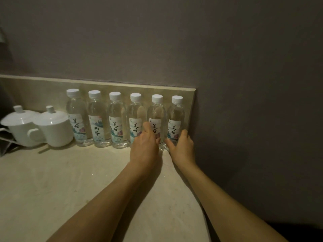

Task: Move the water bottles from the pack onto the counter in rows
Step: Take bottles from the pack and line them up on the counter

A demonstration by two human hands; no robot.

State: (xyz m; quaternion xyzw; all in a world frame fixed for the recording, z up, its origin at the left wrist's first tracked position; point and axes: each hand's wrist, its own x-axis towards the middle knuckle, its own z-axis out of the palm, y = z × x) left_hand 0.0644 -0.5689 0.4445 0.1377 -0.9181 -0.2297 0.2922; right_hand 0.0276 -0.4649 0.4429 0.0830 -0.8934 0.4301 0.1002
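Observation:
Several clear water bottles with white caps and pale labels stand upright in one row against the beige backsplash. My left hand (pixel 144 145) wraps the lower part of the second bottle from the right (pixel 156 111). My right hand (pixel 181 145) holds the base of the rightmost bottle (pixel 176 112), which stands close to the side wall. The bottles to the left, such as the leftmost one (pixel 76 117), stand untouched. No pack is in view.
Two white lidded cups (pixel 52 126) stand left of the row, one partly on a wire rack (pixel 7 142). The beige counter (pixel 70 180) stretches toward me. A grey wall (pixel 253 137) bounds the counter on the right.

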